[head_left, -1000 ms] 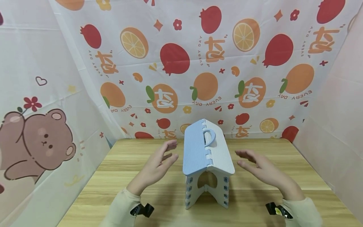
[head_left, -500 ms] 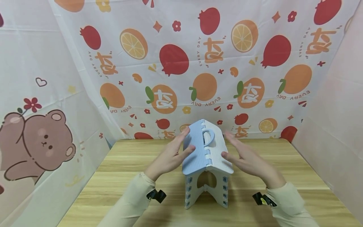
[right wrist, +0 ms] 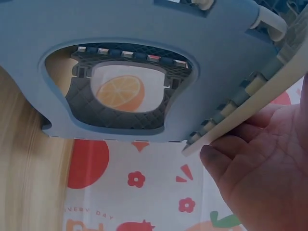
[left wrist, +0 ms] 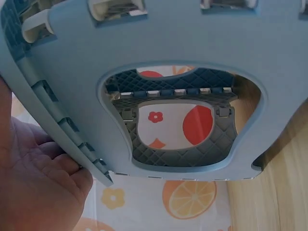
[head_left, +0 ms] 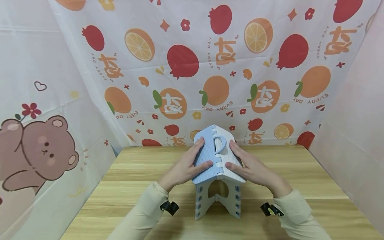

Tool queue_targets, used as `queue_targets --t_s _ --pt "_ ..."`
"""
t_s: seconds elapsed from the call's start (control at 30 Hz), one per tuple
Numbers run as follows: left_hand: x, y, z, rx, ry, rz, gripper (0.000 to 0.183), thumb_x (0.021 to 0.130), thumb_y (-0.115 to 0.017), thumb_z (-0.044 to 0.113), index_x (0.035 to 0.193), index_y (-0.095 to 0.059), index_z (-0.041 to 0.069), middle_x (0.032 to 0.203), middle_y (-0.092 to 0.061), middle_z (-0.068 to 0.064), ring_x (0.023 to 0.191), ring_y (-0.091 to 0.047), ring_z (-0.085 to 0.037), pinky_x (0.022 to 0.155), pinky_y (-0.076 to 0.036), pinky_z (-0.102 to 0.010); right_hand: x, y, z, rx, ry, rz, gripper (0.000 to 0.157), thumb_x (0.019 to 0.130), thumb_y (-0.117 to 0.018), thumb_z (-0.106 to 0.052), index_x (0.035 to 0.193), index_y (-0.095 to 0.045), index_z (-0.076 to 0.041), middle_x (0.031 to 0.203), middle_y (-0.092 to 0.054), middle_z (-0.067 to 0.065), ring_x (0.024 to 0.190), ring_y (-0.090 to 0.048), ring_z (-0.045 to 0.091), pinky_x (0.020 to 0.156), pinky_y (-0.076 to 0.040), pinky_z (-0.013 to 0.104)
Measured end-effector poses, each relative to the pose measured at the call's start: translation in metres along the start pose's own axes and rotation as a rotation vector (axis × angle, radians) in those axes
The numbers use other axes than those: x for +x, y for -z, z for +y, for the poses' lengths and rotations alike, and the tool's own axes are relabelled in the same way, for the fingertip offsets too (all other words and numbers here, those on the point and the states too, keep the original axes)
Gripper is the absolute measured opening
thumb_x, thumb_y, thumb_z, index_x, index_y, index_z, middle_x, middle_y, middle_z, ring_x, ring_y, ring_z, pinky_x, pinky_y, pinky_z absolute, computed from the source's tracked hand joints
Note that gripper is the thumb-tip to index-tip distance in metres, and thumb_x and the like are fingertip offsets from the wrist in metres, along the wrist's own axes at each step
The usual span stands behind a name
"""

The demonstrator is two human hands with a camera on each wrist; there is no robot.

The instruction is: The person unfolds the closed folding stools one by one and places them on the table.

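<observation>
A plastic folding stool (head_left: pixel 204 206) stands half folded on the table, its top peaked like a roof. Its left top panel (head_left: pixel 207 153) is light blue and the right one (head_left: pixel 229 156) white, with a blue handle loop (head_left: pixel 222 146) at the ridge. My left hand (head_left: pixel 183 168) rests on the blue panel, fingers extended up the slope and thumb near the ridge. On the white panel lies my right hand (head_left: pixel 253 168), likewise with extended fingers. Both wrist views show the hands against the outer faces of the panels, beside blue side legs (left wrist: pixel 77 72) with a large opening.
The wooden table (head_left: pixel 126 206) ends at the back against a fruit-print cloth (head_left: pixel 192 96). A white cloth with a bear print (head_left: pixel 45 146) hangs at the left, and a plain pale cloth (head_left: pixel 351 133) at the right.
Both hands have moved inward from either side of the stool, over its top, and come down onto the two panels. The stool has stayed in place, still peaked.
</observation>
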State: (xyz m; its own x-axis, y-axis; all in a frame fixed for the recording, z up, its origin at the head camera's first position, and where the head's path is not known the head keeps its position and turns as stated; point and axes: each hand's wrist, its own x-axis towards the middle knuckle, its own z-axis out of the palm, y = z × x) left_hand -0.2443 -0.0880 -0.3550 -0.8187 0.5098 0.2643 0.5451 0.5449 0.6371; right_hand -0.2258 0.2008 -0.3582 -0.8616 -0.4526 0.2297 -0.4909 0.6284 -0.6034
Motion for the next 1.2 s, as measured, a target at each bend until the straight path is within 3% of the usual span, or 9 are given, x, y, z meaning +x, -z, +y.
queue_targets --t_s 0.27,0.7,1.0,1.2 --pt "0.003 0.002 -0.002 0.017 0.003 -0.014 0.098 0.101 -0.065 0.063 0.173 -0.018 0.017 0.182 -0.014 -0.005 0.169 -0.014 -0.029 0.135 -0.022 -0.058 0.002 0.000 0.000 -0.001 0.012 0.011 0.087 0.107 -0.061 -0.051 0.170 -0.024 -0.006 0.179 -0.016 0.021 0.163 -0.023 0.049 0.125 -0.029 0.075" --pt "0.005 0.004 0.000 0.067 0.021 -0.016 0.096 0.100 -0.069 0.059 0.172 -0.024 0.014 0.181 -0.018 -0.004 0.168 -0.018 -0.028 0.135 -0.024 -0.057 0.004 0.003 0.001 -0.006 -0.071 -0.003 0.090 0.103 -0.064 -0.056 0.171 -0.025 -0.012 0.180 -0.018 0.017 0.163 -0.022 0.050 0.122 -0.029 0.079" --pt "0.018 0.004 0.007 0.141 0.081 0.025 0.094 0.086 -0.085 0.057 0.160 -0.051 0.010 0.173 -0.040 -0.004 0.164 -0.031 -0.025 0.133 -0.029 -0.055 0.013 0.013 0.000 -0.090 -0.069 -0.013 0.099 0.094 -0.079 -0.054 0.165 -0.035 0.001 0.176 -0.025 0.021 0.165 -0.021 0.044 0.130 -0.026 0.067" --pt "0.019 0.004 0.007 0.140 0.100 0.032 0.095 0.086 -0.084 0.061 0.161 -0.050 0.012 0.173 -0.040 -0.003 0.164 -0.031 -0.025 0.133 -0.031 -0.055 0.015 0.014 0.004 -0.096 -0.078 -0.009 0.099 0.094 -0.079 -0.054 0.166 -0.034 -0.002 0.177 -0.024 0.017 0.165 -0.021 0.043 0.131 -0.026 0.066"
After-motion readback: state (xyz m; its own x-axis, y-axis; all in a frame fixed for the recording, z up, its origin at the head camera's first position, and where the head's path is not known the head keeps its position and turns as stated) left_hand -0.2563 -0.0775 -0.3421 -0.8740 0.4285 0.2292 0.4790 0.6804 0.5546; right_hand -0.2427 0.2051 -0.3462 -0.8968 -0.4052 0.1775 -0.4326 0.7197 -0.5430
